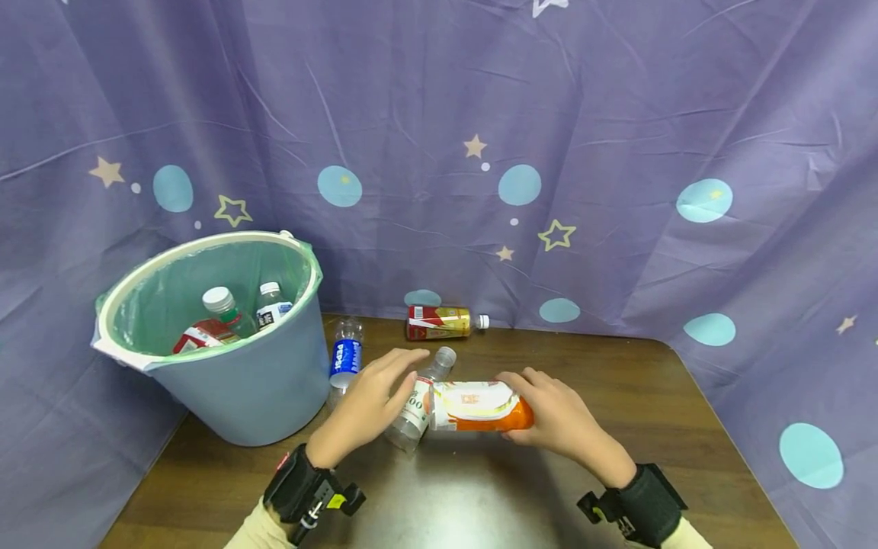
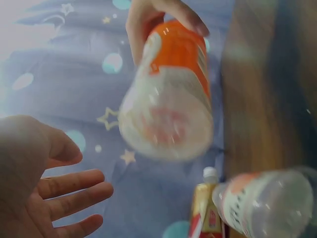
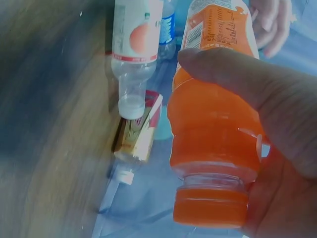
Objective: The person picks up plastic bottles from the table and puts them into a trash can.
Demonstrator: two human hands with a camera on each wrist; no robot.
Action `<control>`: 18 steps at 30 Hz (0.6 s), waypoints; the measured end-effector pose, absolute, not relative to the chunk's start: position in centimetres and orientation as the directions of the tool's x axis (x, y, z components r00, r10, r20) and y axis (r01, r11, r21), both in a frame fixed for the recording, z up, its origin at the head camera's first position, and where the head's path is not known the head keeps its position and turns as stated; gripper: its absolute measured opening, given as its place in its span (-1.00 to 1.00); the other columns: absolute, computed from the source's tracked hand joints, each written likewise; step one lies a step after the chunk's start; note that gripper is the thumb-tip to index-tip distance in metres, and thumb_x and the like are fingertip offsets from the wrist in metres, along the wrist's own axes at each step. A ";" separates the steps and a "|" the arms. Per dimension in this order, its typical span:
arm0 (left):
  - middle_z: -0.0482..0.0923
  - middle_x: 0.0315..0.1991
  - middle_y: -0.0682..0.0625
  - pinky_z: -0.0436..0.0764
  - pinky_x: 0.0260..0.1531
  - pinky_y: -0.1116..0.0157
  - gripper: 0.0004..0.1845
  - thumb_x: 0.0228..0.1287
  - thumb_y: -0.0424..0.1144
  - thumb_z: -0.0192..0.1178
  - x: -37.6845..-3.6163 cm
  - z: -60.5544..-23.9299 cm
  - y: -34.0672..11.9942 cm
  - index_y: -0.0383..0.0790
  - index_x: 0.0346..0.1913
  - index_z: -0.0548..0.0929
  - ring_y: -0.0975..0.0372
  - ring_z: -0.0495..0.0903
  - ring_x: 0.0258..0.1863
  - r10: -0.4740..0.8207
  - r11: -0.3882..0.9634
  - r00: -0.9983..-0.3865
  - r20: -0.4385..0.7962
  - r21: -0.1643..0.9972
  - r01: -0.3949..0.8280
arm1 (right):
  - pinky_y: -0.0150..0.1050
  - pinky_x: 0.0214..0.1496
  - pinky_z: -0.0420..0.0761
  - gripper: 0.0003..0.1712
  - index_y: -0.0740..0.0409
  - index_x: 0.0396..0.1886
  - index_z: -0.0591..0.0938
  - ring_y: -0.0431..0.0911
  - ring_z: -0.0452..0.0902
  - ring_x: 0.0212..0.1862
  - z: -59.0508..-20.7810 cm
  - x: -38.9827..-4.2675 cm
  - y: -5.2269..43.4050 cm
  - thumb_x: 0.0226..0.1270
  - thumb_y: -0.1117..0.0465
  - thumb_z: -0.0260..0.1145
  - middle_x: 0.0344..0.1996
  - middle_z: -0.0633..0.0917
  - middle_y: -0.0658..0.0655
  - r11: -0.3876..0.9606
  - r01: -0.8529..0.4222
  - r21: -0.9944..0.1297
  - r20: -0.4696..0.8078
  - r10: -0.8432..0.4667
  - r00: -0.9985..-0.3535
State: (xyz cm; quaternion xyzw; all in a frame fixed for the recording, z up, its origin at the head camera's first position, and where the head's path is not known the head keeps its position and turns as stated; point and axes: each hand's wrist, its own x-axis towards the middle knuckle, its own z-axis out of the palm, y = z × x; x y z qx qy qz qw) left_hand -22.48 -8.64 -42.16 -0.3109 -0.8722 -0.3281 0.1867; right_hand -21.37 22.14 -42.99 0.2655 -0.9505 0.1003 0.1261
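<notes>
My right hand (image 1: 561,415) grips an orange-and-white plastic bottle (image 1: 476,406) and holds it sideways above the table. Its orange cap (image 3: 210,207) shows close up in the right wrist view; its clear base points left toward my other hand. My left hand (image 1: 366,400), fingers spread and thumb apart, is just left of that base and holds nothing. Beneath and behind, a clear bottle with a white label (image 1: 415,408) lies on the table, partly covered by my left hand and the orange bottle.
On the left stands a blue-grey bin (image 1: 257,389) with a green liner and several bottles inside. Beside it lies a Pepsi bottle (image 1: 346,357). A red-and-yellow bottle (image 1: 440,322) lies at the table's back edge, against the purple curtain (image 1: 425,91).
</notes>
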 end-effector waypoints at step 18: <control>0.67 0.19 -0.03 0.69 0.09 0.15 -0.49 0.37 -0.02 0.30 -24.3 -40.9 -5.1 -0.12 0.30 0.58 0.15 0.71 0.05 0.666 0.593 -0.679 0.310 0.333 0.733 | -0.15 -0.32 0.61 -0.07 -0.04 0.19 0.61 -0.06 0.59 -0.29 -45.0 -21.3 18.6 -0.30 -0.13 0.74 -0.23 0.65 0.07 0.846 -0.520 -0.115 0.329 -0.462 -0.824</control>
